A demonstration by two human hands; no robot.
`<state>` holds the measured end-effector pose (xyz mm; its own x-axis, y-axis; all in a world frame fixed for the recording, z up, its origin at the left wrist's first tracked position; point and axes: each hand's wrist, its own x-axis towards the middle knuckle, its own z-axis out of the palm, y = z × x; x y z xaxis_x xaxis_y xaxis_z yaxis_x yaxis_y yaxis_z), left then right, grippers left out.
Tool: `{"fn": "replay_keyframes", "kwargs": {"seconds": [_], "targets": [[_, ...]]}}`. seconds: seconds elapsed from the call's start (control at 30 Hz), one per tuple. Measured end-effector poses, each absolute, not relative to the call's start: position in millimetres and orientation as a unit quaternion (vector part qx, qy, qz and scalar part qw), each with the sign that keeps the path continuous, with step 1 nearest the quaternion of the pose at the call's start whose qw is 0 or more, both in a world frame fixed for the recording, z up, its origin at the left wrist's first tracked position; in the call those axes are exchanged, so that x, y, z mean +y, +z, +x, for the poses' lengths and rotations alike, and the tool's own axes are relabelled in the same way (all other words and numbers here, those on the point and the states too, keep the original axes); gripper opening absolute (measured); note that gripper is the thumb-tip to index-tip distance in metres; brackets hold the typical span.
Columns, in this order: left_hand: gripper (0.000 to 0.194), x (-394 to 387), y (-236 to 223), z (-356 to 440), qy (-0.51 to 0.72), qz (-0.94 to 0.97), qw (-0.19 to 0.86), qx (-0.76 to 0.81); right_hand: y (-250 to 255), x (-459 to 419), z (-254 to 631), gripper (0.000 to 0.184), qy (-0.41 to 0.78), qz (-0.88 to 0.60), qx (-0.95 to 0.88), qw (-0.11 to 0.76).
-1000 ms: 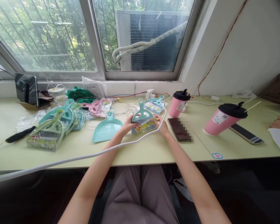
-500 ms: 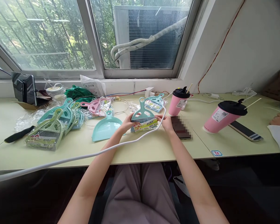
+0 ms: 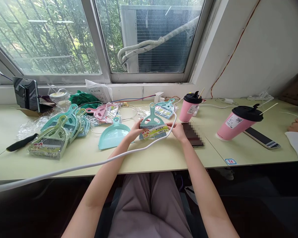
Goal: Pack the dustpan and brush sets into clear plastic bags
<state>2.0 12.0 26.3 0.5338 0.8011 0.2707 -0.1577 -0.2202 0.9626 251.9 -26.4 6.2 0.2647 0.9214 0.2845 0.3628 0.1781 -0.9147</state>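
Head view: the left grip is closed on one side of a green brush, which sits between both hands; the right grip pinches the right end of the label across its bristles; a blue dustpan lies on the desk just left of the left grip; a phone lies right beside the right grip, a pink cup beyond it.

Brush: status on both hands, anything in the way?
Left hand gripping brush. Right hand at label's right end, grip unclear. White cable crosses view, partly hiding right fingertips.
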Motion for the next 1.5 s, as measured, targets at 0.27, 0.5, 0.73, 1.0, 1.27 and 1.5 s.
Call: {"fn": "replay_keyframes", "kwargs": {"seconds": [0.27,0.5,0.73,1.0,1.27,1.5], "targets": [[0.056,12.9,26.2,0.7,0.413,0.660,0.565,0.272,16.1,-34.6,248.5,0.028,0.280,-0.583,-0.579,0.496],[0.056,13.3,26.7,-0.1,0.397,0.682,0.543,0.287,25.1,-39.7,249.0,0.038,0.309,-0.570,-0.593,0.477],[0.059,14.0,22.1,0.2,0.389,0.676,0.562,0.276,15.9,-34.7,247.7,0.044,0.337,-0.565,-0.579,0.482],[0.060,15.2,15.8,3.3,0.394,0.662,0.576,0.274,18.2,-36.3,245.3,0.045,0.437,-0.538,-0.571,0.441],[0.073,13.4,19.0,2.8,0.381,0.677,0.579,0.248,26.6,-42.9,241.5,0.041,0.492,-0.488,-0.571,0.439],[0.075,18.8,21.3,-5.1,0.362,0.662,0.612,0.237,15.8,-37.4,246.4,0.048,0.510,-0.497,-0.556,0.430]]}}
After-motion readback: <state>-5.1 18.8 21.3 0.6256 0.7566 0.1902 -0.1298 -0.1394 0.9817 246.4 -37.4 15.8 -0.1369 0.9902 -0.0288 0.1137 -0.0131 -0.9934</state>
